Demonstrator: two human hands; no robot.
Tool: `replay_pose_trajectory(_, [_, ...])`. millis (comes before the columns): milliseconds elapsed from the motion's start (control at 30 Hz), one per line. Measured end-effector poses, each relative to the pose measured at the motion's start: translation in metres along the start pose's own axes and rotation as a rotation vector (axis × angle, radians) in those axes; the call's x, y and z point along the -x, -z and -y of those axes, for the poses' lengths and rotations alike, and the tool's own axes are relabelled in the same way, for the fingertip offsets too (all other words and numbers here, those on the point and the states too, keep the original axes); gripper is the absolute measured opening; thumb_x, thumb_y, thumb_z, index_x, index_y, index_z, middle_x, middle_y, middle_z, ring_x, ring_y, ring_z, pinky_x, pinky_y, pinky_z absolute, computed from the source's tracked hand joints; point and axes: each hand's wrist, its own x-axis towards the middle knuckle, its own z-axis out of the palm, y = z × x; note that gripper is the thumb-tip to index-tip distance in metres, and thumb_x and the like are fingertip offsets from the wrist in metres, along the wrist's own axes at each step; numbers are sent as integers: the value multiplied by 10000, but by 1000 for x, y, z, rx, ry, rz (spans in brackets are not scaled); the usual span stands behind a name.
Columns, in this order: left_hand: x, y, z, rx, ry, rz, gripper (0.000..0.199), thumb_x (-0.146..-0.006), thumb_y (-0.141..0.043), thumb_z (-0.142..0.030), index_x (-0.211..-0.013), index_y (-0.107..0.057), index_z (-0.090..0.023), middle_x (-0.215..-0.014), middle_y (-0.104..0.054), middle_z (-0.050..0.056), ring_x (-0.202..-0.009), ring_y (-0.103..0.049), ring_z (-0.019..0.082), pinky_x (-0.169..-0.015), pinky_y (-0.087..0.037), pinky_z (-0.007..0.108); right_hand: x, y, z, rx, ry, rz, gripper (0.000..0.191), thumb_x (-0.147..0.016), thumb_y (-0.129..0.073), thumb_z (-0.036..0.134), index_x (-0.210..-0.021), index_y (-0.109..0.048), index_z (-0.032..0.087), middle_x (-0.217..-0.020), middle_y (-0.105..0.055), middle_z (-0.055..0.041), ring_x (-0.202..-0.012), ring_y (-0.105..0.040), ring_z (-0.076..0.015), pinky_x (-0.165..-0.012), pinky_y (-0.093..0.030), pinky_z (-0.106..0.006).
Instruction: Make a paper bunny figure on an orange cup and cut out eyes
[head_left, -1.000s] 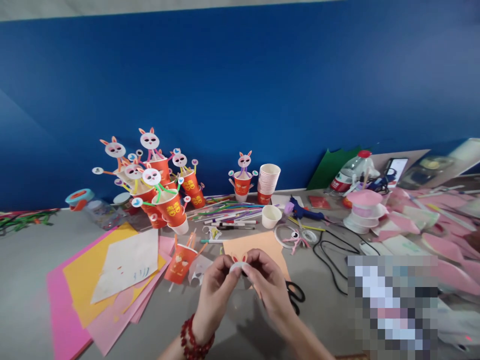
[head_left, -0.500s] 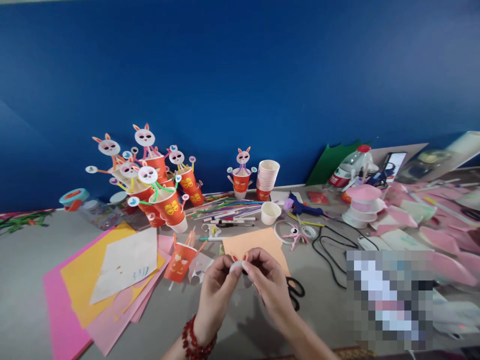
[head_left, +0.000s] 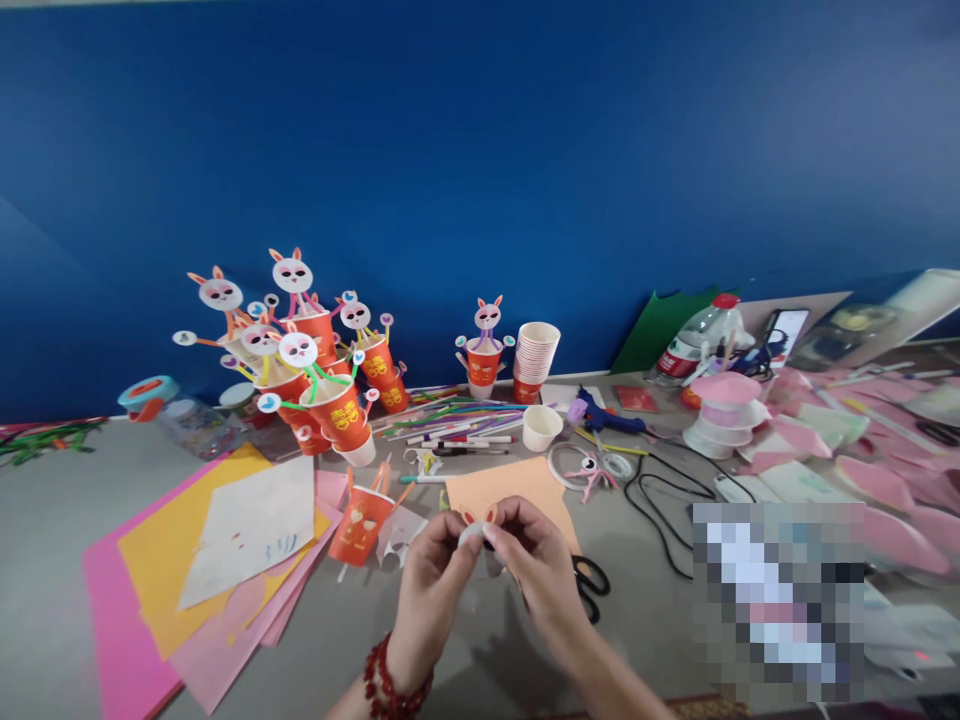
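A small white paper rabbit head [head_left: 472, 531] with orange-edged ears is pinched between both hands at the lower middle. My left hand [head_left: 436, 560], with a red bead bracelet at the wrist, grips its left side between thumb and fingers. On its right side, the thumb and fingers of my right hand [head_left: 531, 556] are closed. Fingers cover most of its face. Under and behind the hands lies a peach paper sheet [head_left: 517, 482]; black-handled scissors [head_left: 591, 580] are beside my right hand. An orange paper cup with straws [head_left: 360, 525] leans left of my left hand.
Rabbit-figure cups [head_left: 337, 410] stand at back left, one more [head_left: 484, 362] near a cup stack [head_left: 536, 360]. Coloured paper sheets [head_left: 172, 560] lie left. A blue glue gun [head_left: 607, 415], black cable [head_left: 649, 505], bottle [head_left: 694, 345] and pink pieces [head_left: 892, 480] are right.
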Motion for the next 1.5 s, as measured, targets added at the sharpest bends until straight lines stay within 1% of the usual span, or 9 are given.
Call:
replay_pose_trajectory(567, [0, 1, 2, -48, 1, -17, 265, -873, -657, -381, -732, -554, -181, -707, -577, 4, -698, -528, 144, -677, -437, 245, -2, 0, 1, 25, -8, -15, 320, -723, -775, 449, -720, -579, 196, -637, -546, 21, -534, -473, -106, -500, -412, -215])
replay_pose_trajectory(767, [-2, -1, -3, 25, -3, 16, 256, -879, -646, -389, -750, -562, -184, -694, -602, -2, -650, -569, 143, -655, -470, 257, 2, 2, 1, 36, -34, 46, 334, -734, -771, 467, -822, -597, 196, -727, -571, 7, -590, -509, -116, -479, -438, -200])
replay_pose_trajectory(933, [0, -2, -4, 68, 11, 5, 244, -873, -657, -380, -756, -557, -191, -720, -608, -5, -651, -568, 139, -649, -484, 256, 5, 3, -4, 16, -44, 78, 338, -768, -752, 468, -747, -557, 192, -671, -507, 26, -572, -464, -105, -481, -424, -197])
replay_pose_trajectory(1000, [1, 0, -2, 63, 22, -3, 224, -867, -662, -383, -790, -581, -188, -751, -620, 4, -680, -568, 145, -661, -483, 255, 5, 3, -4, 18, -42, 71, 344, -764, -755, 465, -727, -550, 192, -657, -496, 29, -569, -450, -104, -480, -415, -194])
replay_pose_trajectory(1067, [1, 4, 0, 31, 24, -44, 202, -867, -661, -383, -860, -620, -185, -809, -638, 20, -739, -577, 155, -681, -477, 247, 5, 3, -4, 18, -42, 65, 346, -770, -746, 472, -725, -548, 192, -652, -496, 28, -570, -448, -106, -482, -414, -194])
replay_pose_trajectory(1133, [0, 9, 0, 0, 18, -91, 198, -879, -645, -377, -929, -645, -184, -860, -649, 32, -806, -587, 165, -723, -474, 243, 4, 3, -4, 16, -43, 66, 347, -775, -737, 478, -726, -547, 192, -656, -499, 27, -569, -450, -106, -478, -412, -193])
replay_pose_trajectory(1200, [-3, 13, -1, -13, 5, -107, 194, -887, -634, -368, -948, -653, -184, -881, -652, 34, -844, -595, 170, -767, -473, 249, 4, 3, -4, 16, -44, 74, 347, -774, -735, 475, -720, -541, 193, -659, -500, 28, -563, -452, -106, -471, -410, -194])
replay_pose_trajectory(1300, [-5, 16, -6, -51, -22, -82, 172, -881, -646, -352, -927, -654, -186, -869, -653, 26, -830, -597, 164, -768, -471, 249, 4, 3, -5, 26, -38, 81, 333, -773, -738, 451, -711, -536, 194, -643, -499, 32, -550, -447, -104, -470, -414, -197])
replay_pose_trajectory(1500, [-8, 14, -10, -124, -18, -17, 162, -882, -651, -338, -875, -633, -178, -799, -641, 11, -722, -566, 134, -668, -441, 230, 5, 3, -6, 28, -32, 77, 342, -769, -744, 453, -704, -535, 190, -618, -483, 41, -529, -442, -98, -461, -413, -200])
